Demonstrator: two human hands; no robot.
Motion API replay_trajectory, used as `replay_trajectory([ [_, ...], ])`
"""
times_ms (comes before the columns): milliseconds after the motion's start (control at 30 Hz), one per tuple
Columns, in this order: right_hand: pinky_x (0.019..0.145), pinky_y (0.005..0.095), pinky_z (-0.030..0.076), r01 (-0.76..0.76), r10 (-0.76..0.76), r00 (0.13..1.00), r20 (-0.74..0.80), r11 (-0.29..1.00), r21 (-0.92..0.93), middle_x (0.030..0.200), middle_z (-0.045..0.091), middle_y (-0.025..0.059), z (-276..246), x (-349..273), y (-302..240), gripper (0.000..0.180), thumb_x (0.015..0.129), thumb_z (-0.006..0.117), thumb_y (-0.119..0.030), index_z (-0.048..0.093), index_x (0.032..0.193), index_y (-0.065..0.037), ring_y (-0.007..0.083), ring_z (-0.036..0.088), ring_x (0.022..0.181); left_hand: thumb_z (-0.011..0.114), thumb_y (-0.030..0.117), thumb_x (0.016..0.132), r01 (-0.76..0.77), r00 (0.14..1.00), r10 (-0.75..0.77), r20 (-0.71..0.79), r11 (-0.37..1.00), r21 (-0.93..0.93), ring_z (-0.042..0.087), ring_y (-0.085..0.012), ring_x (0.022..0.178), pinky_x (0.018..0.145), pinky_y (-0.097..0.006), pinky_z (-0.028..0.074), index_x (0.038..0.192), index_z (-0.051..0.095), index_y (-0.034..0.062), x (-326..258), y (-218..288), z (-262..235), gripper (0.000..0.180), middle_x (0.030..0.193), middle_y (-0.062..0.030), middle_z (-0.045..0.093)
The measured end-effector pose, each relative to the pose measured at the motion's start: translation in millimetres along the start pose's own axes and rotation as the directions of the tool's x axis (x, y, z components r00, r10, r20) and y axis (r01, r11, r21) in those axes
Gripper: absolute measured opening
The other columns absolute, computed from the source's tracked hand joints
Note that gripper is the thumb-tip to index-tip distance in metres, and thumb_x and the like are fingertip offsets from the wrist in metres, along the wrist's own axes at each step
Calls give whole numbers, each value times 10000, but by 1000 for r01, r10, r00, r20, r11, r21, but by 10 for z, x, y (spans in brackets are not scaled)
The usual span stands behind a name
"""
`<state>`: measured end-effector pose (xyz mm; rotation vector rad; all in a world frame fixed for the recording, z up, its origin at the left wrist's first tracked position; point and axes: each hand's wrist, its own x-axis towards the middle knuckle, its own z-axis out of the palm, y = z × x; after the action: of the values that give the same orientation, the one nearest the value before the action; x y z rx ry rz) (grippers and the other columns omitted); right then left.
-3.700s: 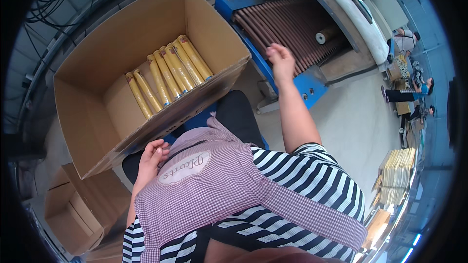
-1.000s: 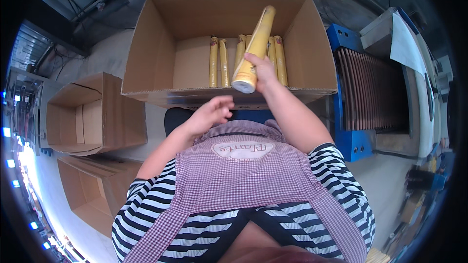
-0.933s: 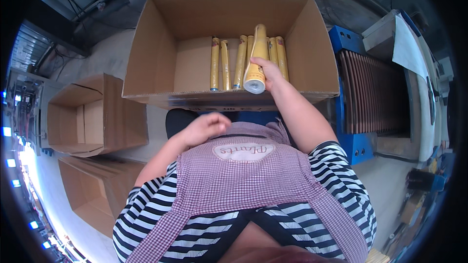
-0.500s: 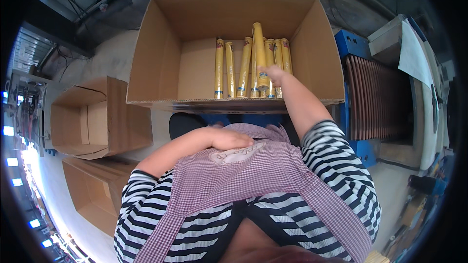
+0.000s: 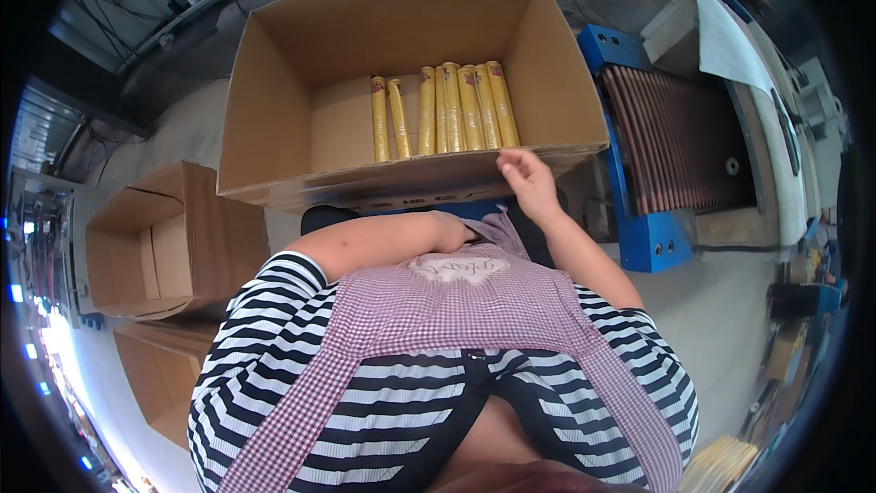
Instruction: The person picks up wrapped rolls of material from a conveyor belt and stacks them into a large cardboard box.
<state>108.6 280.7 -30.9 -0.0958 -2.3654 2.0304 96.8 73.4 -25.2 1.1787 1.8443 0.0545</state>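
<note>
Several yellow tubes (image 5: 450, 110) in shiny clear wrap lie side by side in the right half of a large open cardboard box (image 5: 356, 9). Two more yellow tubes (image 5: 399, 119) are a little apart on the left. My right hand (image 5: 529, 184) is just in front of the box's near edge, fingers loosely bent and apart, with nothing seen in it. At my waist, my left hand (image 5: 451, 232) rests against the checked apron (image 5: 456, 310); its fingers are hidden by the cloth, so what they touch cannot be made out.
Two smaller open cardboard boxes, an upper one (image 5: 224, 237) and a lower one (image 5: 151, 383), stand on the left. To the right is a blue-framed machine part (image 5: 652, 242) with brown ribbed bellows (image 5: 675, 137). Cables hang along the far wall.
My right hand has let go of a yellow tube among the others and drawn back out of the box. My left hand has slid to the apron's edge. The view has shifted slightly.
</note>
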Motion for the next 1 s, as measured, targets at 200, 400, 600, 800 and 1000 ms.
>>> replay_trajectory([
  [200, 908, 368, 510, -685, 634, 721, 280, 714, 147, 1141, 679, 132, 77, -403, 827, 391, 996, 584, -344, 618, 1231, -34, 247, 635, 1033, 461, 278, 977, -165, 953, 188, -238, 980, 114, 652, -358, 1104, 922, -466, 525, 1334, 583, 210, -76, 111, 49, 383, 1201, -150, 677],
  [400, 970, 318, 512, -86, 83, 977, 198, 996, 4, 1198, 693, 116, 161, -463, 701, 366, 962, 603, -88, 608, 1320, -10, 188, 655, 1099, 664, 37, 850, -176, 792, 110, -600, 983, -52, 671, -332, 1071, 941, -386, 542, 1362, 590, 179, -1315, 487, -229, 536, 1234, -136, 673],
  [600, 1165, 396, 361, 358, -396, 891, 220, 913, 194, 1538, 430, 141, 186, -643, -667, 883, 796, 792, -6, 336, 1550, -69, 261, 454, 1391, 595, 35, 887, -778, 458, -418, -785, 239, -581, 580, -249, 1221, 961, -388, 555, 1508, 360, 22, -1632, 504, -484, 664, 1365, -149, 534],
  [800, 1176, 392, 337, 399, -533, 840, 103, 735, 549, 1569, 377, 135, 162, -515, -1167, 1022, 775, 841, -35, 222, 1587, -71, 246, 393, 1437, 450, 21, 1007, -786, 618, -496, -609, -373, -494, 604, -240, 1204, 1031, -353, 543, 1465, 415, -28, -1130, 797, -191, 462, 1332, -165, 579],
  [1000, 1147, 430, 387, 397, -518, 853, 68, 727, 561, 1492, 453, 214, 66, -455, -1113, 943, 838, 813, -194, 237, 1568, -37, 307, 486, 1371, 445, 88, 1057, -638, 740, -289, -607, -586, -499, 663, -224, 1084, 947, -337, 579, 1365, 467, -12, -997, 950, -72, 325, 1260, -154, 613],
])
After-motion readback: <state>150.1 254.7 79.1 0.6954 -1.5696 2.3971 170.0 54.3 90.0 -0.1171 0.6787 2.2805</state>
